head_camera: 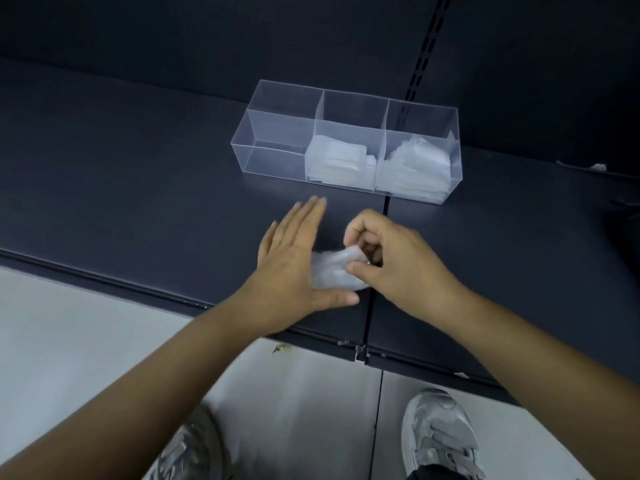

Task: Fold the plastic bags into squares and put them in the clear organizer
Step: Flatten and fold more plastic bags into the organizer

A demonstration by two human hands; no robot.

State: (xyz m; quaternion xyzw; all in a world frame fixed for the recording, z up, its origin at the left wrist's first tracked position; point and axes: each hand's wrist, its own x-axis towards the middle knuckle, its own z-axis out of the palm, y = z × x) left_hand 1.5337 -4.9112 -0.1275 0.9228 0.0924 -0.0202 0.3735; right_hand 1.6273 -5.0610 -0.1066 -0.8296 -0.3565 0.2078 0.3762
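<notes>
Two hands work one plastic bag [333, 273] at frame centre: left hand [294, 261] flat on it, right hand [391, 258] pinching its edge. Slick film may spring unfolded if the flat hand lifts.

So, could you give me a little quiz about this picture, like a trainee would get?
1. True or false: the left compartment of the clear organizer is empty.
2. What is the right hand doing to the plastic bag? A) pinching it B) lying flat on it C) not touching it
3. Fill in: folded bags lie in ___ compartments.
Key: 1 true; 2 A; 3 two.
</notes>
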